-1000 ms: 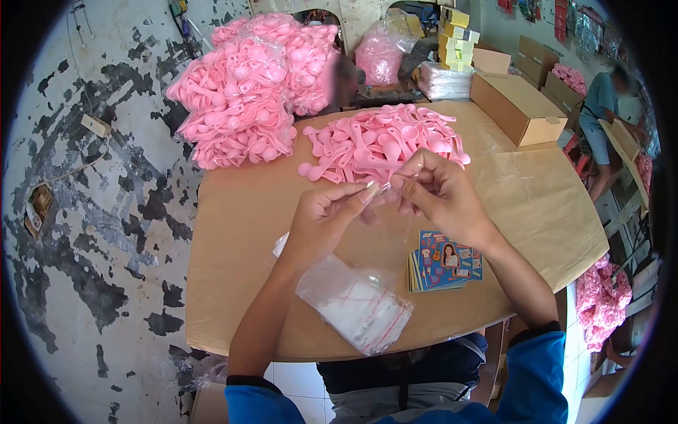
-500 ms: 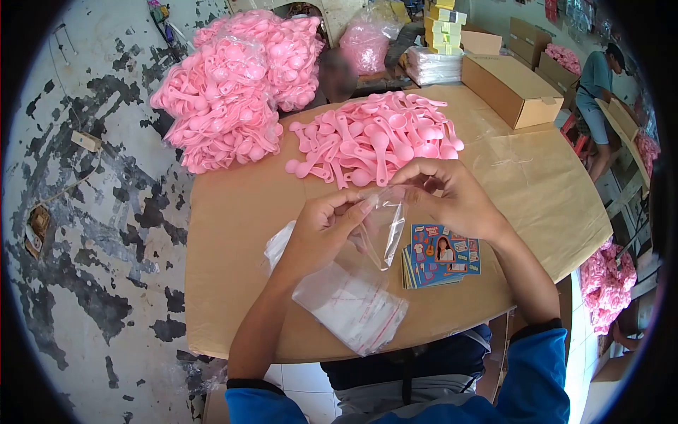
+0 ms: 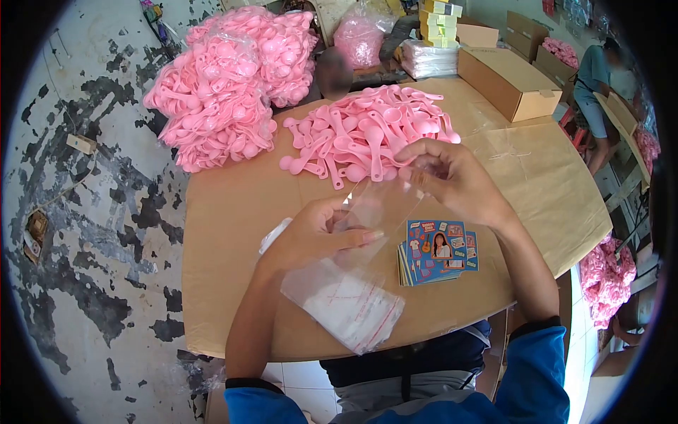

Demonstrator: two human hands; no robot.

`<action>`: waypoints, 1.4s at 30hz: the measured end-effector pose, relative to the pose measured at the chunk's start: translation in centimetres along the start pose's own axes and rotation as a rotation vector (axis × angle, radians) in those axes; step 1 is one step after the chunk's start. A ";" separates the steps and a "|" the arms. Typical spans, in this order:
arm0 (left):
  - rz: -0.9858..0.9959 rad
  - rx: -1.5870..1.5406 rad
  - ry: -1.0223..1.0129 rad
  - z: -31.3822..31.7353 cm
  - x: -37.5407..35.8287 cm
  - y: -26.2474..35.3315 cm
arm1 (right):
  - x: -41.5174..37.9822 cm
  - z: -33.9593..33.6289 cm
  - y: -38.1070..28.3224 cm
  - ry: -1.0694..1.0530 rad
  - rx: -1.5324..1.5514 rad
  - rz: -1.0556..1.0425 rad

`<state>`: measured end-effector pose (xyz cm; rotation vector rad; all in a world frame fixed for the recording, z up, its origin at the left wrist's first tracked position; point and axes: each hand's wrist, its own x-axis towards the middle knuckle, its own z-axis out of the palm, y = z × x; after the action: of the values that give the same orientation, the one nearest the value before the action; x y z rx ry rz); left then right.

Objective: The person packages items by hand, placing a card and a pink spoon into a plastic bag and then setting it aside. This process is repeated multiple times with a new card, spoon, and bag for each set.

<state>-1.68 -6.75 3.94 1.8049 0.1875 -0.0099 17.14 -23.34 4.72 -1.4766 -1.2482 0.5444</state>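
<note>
A clear plastic bag is stretched between my two hands above the table. My left hand grips its left side, thumb pointing right. My right hand pinches its upper right edge, close to the heap of pink plastic spoons. Below my left hand lies a stack of clear bags with red lines. A stack of blue printed cards rests to the right of it, below my right hand.
Large bags of pink spoons stand at the table's back left. A cardboard box sits at the back right of the brown-covered table. One person is at the far right; another person's blurred head shows behind the spoons.
My hands have moved apart, the left lower and leftward and the right slightly rightward. The clear bag is now spread wider between them.
</note>
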 end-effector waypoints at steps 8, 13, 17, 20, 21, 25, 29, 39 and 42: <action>0.380 -0.923 0.239 -1.7 1.2 -1.3 | -0.3 -1.6 -0.4 0.050 0.192 0.067; 0.490 -0.507 0.006 2.7 2.7 -3.6 | -0.7 2.1 0.9 0.037 0.331 0.068; 0.225 -0.647 0.273 3.6 2.1 -2.0 | -1.1 1.9 1.2 -0.136 0.045 -0.058; 0.258 -0.618 0.368 3.0 1.9 -2.1 | -2.0 -2.0 2.6 -0.183 -0.506 -0.336; 0.268 -0.576 0.404 3.0 1.9 -2.1 | -1.9 -2.7 2.3 -0.182 -0.706 -0.454; 0.243 -0.599 0.472 3.3 1.8 -1.3 | -1.7 -3.8 0.3 -0.558 -0.556 0.212; 0.211 -0.579 0.540 3.5 1.8 -1.3 | -1.4 -3.5 0.6 -0.499 -0.614 0.187; 0.218 -0.594 0.557 3.0 2.0 -1.9 | -0.8 -2.8 1.7 -0.272 -0.271 -0.199; 0.226 -0.624 0.542 3.0 1.7 -1.4 | -0.7 -2.3 -1.1 -0.130 -0.166 0.244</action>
<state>0.07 -9.15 1.67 1.1608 0.3280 0.6364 18.43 -25.11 6.23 -1.7708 -1.2445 0.7223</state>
